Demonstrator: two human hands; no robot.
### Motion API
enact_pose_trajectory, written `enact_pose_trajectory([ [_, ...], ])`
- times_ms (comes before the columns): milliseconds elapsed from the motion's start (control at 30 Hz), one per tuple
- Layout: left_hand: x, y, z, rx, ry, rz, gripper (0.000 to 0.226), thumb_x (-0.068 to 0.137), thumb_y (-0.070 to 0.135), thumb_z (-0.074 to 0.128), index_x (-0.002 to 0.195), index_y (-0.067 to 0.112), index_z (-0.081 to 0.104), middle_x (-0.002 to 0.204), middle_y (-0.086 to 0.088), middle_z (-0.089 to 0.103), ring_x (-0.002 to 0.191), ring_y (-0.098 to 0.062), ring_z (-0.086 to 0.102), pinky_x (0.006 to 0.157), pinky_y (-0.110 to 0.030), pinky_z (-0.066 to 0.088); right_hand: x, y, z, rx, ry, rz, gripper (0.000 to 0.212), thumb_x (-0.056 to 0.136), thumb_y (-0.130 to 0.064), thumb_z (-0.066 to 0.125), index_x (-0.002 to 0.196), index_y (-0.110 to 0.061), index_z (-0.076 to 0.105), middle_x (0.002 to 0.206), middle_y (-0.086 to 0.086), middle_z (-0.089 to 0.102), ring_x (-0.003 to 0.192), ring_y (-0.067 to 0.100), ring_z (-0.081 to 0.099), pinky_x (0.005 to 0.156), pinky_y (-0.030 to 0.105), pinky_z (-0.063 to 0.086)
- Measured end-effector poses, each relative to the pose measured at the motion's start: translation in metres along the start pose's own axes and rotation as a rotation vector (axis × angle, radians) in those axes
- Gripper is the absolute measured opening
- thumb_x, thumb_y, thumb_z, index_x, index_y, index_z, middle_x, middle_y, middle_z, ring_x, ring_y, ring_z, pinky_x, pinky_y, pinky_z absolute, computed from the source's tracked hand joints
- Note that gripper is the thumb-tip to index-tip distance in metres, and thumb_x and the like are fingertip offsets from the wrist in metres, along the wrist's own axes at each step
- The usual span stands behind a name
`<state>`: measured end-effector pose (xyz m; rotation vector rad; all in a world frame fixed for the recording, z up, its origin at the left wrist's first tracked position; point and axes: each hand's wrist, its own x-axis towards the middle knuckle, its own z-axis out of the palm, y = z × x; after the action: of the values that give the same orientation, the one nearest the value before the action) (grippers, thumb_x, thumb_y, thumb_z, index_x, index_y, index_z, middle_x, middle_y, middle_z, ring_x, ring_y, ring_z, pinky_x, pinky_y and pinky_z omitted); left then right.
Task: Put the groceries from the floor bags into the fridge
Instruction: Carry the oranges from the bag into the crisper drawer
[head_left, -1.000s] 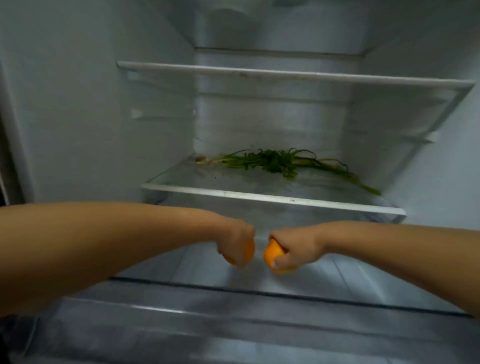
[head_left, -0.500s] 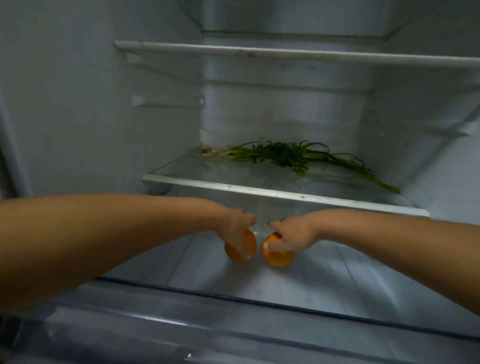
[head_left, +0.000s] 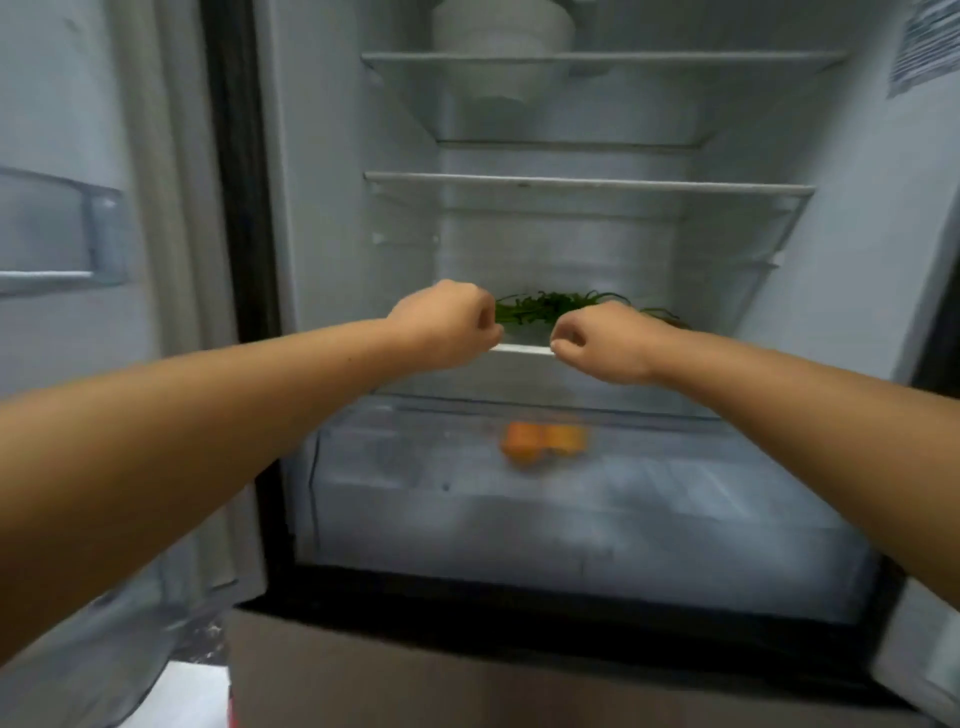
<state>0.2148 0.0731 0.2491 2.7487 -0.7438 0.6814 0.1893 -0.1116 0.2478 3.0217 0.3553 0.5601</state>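
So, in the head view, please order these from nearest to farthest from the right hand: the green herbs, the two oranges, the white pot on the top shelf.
From the right hand:
1. Green herbs, just behind it on the shelf.
2. Oranges, below, in the bottom compartment.
3. White pot, high up at the top.

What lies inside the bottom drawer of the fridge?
Two oranges lie side by side in the drawer. Its lower part is hidden behind the blurred front wall.
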Motion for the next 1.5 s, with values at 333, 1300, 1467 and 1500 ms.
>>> enact_pose_trajectory([
  [333,-0.167,-0.003,0.009,-0.071,0.312,0.004,0.024,0.092,0.032,0.05,0.102,0.013,0.06,0.105,-0.009,0.061,0.105,-0.03,0.055,0.079,-0.04,0.045,-0.116,-0.104,0.031,0.073,0.49,-0.204,0.03,0.092,-0.027,0.041,0.102,-0.011,0.064,0.097,0.01,0.062,0.09,0.03,0.058,0.065,0.036,0.045],
  [1300,-0.936,-0.059,-0.102,0.154,0.039,-1.338,0.023,0.095,0.034,0.046,0.104,0.017,0.06,0.101,-0.001,0.061,0.086,-0.017,0.056,0.072,-0.034,0.05,-0.458,-0.687,0.171,0.44,-0.266,-1.152,0.036,0.099,-0.031,0.038,0.131,-0.018,0.046,0.127,0.003,0.052,0.109,0.025,0.055,0.082,0.037,0.049],
  [1467,-1.077,-0.077,-0.176,0.215,0.04,-1.519,0.021,0.093,0.029,0.05,0.103,0.013,0.06,0.101,-0.006,0.062,0.087,-0.021,0.059,0.072,-0.036,0.05,-0.528,-0.83,0.146,0.456,-0.334,-1.274,0.037,0.1,-0.033,0.035,0.132,-0.019,0.045,0.128,0.002,0.052,0.107,0.023,0.056,0.083,0.036,0.051],
  [1500,-1.1,-0.082,-0.191,0.224,0.053,-1.556,0.02,0.093,0.027,0.051,0.101,0.012,0.061,0.1,-0.007,0.063,0.086,-0.023,0.06,0.072,-0.037,0.051,-0.54,-0.856,0.14,0.461,-0.343,-1.301,0.037,0.1,-0.033,0.035,0.133,-0.019,0.045,0.128,0.002,0.052,0.107,0.023,0.057,0.083,0.035,0.051],
])
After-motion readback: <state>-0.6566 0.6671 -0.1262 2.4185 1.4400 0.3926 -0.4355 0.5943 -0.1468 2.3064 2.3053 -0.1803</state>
